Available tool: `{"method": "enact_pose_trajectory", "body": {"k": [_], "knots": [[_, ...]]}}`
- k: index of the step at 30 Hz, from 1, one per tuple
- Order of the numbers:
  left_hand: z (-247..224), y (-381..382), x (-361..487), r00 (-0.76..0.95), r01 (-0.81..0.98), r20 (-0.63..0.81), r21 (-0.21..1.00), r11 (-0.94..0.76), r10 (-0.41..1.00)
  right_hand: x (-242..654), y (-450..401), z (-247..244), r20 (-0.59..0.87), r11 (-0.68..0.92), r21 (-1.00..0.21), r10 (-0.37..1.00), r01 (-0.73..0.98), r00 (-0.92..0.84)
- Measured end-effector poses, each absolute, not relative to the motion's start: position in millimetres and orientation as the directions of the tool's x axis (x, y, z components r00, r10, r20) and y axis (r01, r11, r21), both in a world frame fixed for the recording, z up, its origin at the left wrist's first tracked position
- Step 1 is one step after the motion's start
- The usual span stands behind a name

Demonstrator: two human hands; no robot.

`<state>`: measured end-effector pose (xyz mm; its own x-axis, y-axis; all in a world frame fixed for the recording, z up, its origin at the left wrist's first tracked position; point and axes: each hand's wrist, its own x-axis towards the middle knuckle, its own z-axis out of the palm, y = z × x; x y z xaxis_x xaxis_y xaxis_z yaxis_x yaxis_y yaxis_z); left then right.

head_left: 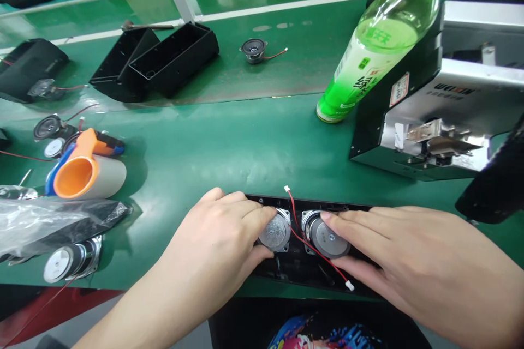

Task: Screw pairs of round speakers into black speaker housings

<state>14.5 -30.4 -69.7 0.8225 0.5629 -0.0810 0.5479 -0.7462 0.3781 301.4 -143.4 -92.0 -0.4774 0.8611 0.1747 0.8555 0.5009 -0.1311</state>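
Two small round speaker drivers lie magnet side up on a long black panel (282, 271) at the bench's front edge. My left hand (229, 223) grips the left speaker (275, 233), thumb and fingers around its magnet. On the right speaker (327, 237), my right hand (388, 245) has its thumb and fingers closed about the magnet. A red and black wire (295, 212) with white plugs at its ends crosses between the two speakers. Part of the panel is hidden under both hands.
An orange-and-white tape dispenser (98, 174), plastic bag (61, 223) and loose speaker (67, 262) lie left. Black boxes (176, 60) and another speaker (254, 50) stand behind. A green-capped bottle (368, 60) leans by a metal machine (442, 114) at right.
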Motion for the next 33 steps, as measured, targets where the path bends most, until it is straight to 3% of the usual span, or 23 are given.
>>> {"method": "enact_pose_trajectory", "body": {"k": [17, 33], "knots": [[-69, -28, 20, 0.830, 0.556, -0.130, 0.263, -0.789, 0.542, 302, -143, -91, 0.162, 0.502, -0.101, 0.860, 0.859, -0.484], [-66, -31, 24, 0.790, 0.613, -0.195, 0.261, -0.746, 0.581, 304, -142, -98, 0.170, 0.501, -0.072, 0.858, 0.863, -0.484]]}}
